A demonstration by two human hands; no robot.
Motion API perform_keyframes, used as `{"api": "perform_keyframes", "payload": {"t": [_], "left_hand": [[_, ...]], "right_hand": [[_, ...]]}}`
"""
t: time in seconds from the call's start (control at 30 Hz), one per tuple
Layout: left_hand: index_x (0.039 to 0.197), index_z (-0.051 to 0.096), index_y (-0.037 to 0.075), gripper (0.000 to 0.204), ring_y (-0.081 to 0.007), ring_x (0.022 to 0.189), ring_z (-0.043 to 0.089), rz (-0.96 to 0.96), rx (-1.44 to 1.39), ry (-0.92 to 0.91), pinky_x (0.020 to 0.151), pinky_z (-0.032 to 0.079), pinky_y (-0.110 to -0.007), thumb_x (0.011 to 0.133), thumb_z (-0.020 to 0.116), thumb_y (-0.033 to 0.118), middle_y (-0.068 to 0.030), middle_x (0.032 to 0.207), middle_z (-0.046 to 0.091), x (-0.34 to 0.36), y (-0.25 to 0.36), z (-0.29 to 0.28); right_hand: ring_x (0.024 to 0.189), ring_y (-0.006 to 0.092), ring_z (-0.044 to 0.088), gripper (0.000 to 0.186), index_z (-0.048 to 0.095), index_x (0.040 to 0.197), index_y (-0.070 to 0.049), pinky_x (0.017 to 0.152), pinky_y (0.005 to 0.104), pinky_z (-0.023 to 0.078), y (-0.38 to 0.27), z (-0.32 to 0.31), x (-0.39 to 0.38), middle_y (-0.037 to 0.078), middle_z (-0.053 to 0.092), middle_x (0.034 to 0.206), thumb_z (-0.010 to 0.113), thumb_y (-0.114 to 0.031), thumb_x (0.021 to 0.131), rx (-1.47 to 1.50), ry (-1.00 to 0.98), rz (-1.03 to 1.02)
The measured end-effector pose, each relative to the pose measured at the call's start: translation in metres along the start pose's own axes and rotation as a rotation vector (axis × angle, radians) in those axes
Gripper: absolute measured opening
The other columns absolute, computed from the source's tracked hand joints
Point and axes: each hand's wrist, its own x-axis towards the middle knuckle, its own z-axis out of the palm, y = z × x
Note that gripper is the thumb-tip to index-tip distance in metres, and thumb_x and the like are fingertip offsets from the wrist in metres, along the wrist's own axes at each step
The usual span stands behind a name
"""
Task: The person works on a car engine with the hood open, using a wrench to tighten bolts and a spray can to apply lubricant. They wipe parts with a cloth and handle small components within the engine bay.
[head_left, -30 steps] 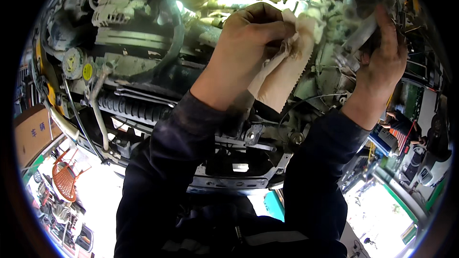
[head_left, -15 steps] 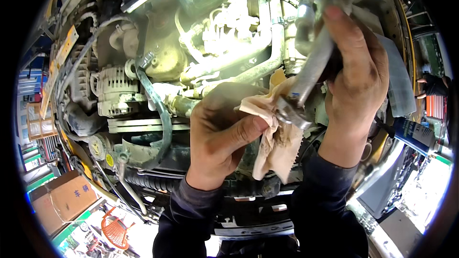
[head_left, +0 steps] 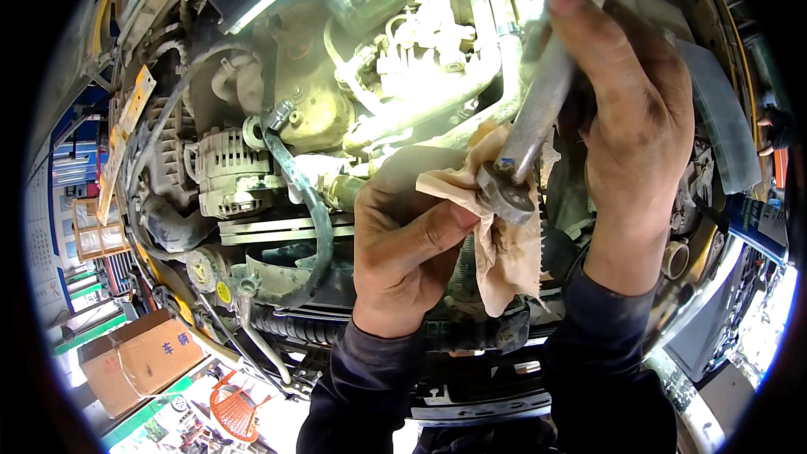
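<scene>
Over the engine, my right hand (head_left: 635, 118) grips a grey metal pipe (head_left: 538, 113), its thumb or finger stretched along the upper part. The pipe slants down toward me and ends in a thick metal flange (head_left: 507, 197). My left hand (head_left: 403, 244) pinches a crumpled beige paper towel (head_left: 507, 265), which lies around and behind the flange and hangs below it. Dark smudges mark the paper. The left thumb presses on the paper beside the flange; the other left fingers are partly hidden.
A ribbed alternator (head_left: 231, 170) and a black hose (head_left: 303, 189) lie to the left. A lit work lamp (head_left: 269, 0) glares at the top. A blue can (head_left: 756, 223) stands at right. Below left are a cardboard box (head_left: 143, 361) and an orange plastic chair (head_left: 235, 410).
The view has shifted, so the engine bay sits slightly further right in the picture. The flange end has turned a little against the paper. Both hands keep their hold.
</scene>
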Motion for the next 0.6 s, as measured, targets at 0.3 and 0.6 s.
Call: {"api": "perform_keyframes", "payload": {"t": [0.3, 0.6], "left_hand": [[0.116, 0.053, -0.005, 0.052, -0.0257, 0.104, 0.063, 0.085, -0.013, -0.063, 0.095, 0.048, -0.037, 0.072, 0.076, 0.008, -0.0185, 0.113, 0.063, 0.004, -0.004, -0.008], [0.119, 0.051, -0.007, 0.053, -0.0207, 0.103, 0.062, 0.204, 0.152, -0.047, 0.094, 0.048, -0.035, 0.074, 0.076, 0.003, -0.0150, 0.113, 0.062, 0.002, -0.007, -0.006]], "right_hand": [[0.079, 0.0222, 0.061, 0.030, 0.066, 0.114, -0.012, 0.073, 0.0287, 0.047, 0.006, 0.006, 0.002, 0.011, 0.065, 0.096, 0.055, -0.001, 0.089, 0.316, -0.034, 0.022], [0.060, 0.0186, 0.053, 0.025, 0.061, 0.113, -0.008, 0.053, 0.0278, 0.039, -0.007, 0.002, 0.008, 0.011, 0.062, 0.085, 0.054, -0.002, 0.090, 0.380, -0.097, 0.099]]}}
